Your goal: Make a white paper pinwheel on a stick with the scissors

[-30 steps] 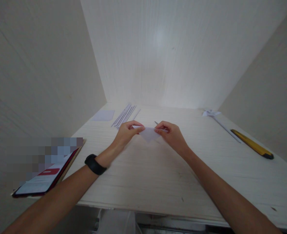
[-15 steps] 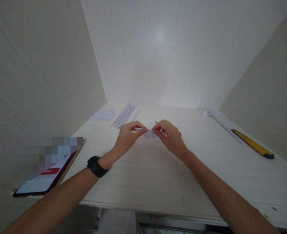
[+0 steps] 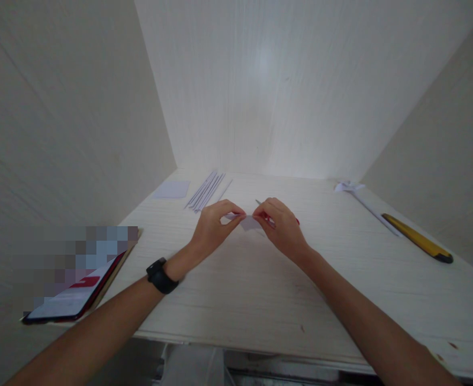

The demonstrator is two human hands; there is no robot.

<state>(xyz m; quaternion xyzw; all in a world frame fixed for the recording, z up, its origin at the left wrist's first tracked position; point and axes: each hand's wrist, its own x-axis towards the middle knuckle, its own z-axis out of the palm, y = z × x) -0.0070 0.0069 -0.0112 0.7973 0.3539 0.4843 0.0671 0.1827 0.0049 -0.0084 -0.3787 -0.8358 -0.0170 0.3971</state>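
Between my two hands is a small piece of white paper (image 3: 250, 223), pinched along its upper edge. My left hand (image 3: 216, 224) grips it between thumb and forefinger, and a black watch sits on that wrist. Close beside it, my right hand (image 3: 278, 222) pinches the same edge with its fingertips. Partly hidden behind the right hand lie scissors (image 3: 298, 221), with a bit of red handle and a metal tip showing. Beyond my left hand lie several thin folded paper strips (image 3: 206, 191) and a flat white paper sheet (image 3: 172, 189).
At the right lie a long rolled paper stick (image 3: 375, 210) with a folded paper top and a yellow box cutter (image 3: 417, 237) with a dark end. A tablet (image 3: 79, 300) rests at the left edge. Pale panels enclose the white table (image 3: 228, 300) on three sides.
My left hand has shifted slightly to the right, closer to my right hand. Both hands still pinch the paper; the other things lie as before.
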